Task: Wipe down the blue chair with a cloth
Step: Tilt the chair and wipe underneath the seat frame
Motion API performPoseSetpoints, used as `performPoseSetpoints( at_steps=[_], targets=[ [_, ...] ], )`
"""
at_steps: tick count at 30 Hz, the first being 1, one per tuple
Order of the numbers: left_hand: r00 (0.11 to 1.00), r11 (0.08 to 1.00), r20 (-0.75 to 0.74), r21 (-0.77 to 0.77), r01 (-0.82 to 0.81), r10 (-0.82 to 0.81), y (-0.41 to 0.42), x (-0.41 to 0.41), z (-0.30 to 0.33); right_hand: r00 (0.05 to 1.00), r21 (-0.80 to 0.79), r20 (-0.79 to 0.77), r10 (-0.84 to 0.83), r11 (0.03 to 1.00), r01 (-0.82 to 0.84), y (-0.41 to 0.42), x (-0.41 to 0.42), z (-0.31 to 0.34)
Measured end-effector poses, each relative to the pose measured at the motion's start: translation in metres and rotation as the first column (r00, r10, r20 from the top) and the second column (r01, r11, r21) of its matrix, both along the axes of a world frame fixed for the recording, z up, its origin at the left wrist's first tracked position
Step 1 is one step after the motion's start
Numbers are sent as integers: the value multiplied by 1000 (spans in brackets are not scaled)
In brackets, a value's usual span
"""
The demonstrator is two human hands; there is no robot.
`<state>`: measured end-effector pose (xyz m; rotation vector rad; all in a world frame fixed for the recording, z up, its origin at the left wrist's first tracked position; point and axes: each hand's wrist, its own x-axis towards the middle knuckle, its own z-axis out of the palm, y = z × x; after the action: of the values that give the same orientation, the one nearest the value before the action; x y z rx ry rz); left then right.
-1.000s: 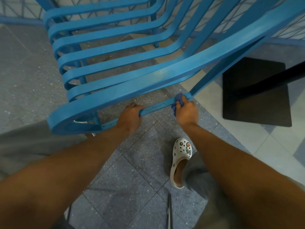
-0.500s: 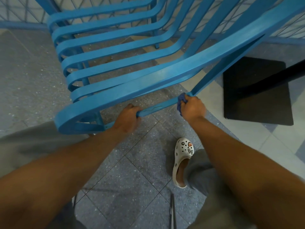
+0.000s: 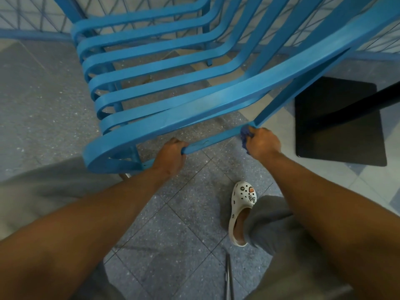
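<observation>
Both hands on the low rail of the blue chair (image 3: 194, 98)

The left hand (image 3: 171, 155) curls its fingers around the rail (image 3: 213, 140) at 6 o'clock of the seat. At 3 o'clock from it, the right hand (image 3: 263, 142) grips a dark blue cloth (image 3: 244, 137), bunched under the fingers and pressed against the rail's end beside the chair leg.

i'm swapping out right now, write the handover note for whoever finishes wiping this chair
Left hand: gripping the low crossbar of the blue chair, steadying it.
Right hand: closed on the cloth, pressed at the crossbar's right end where it meets the leg.
Done: cannot tell from this view which parts are already wiped.
Left: finish the crossbar, then check the slats, legs and armrest.
</observation>
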<state>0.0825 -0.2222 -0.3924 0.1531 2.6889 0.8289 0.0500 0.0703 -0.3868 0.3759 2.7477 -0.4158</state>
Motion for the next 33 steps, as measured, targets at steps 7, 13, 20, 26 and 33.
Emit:
performPoseSetpoints(
  at_steps=[7, 13, 20, 26, 33],
  targets=[
    [1000, 1000, -18, 16, 13, -13, -3, 1, -5, 989, -218, -143, 31, 974, -62, -89, 37, 0],
    [1000, 1000, -8, 17, 17, -17, -5, 2, -7, 934, -33, -53, 353, 934, -355, -69, 33, 0],
    [1000, 1000, -5, 20, 12, -12, -7, 1, -6, 996, -153, -59, -62, 987, 52, -30, 10, 10],
    [1000, 1000, -17, 5, 6, -6, -6, 5, -7, 981, -195, -141, 135, 967, -162, -104, 49, -1],
    [998, 997, -38, -71, 44, -47, -11, 8, -5, 941, -52, -62, 333, 940, -336, -86, 41, 1]
  ],
)
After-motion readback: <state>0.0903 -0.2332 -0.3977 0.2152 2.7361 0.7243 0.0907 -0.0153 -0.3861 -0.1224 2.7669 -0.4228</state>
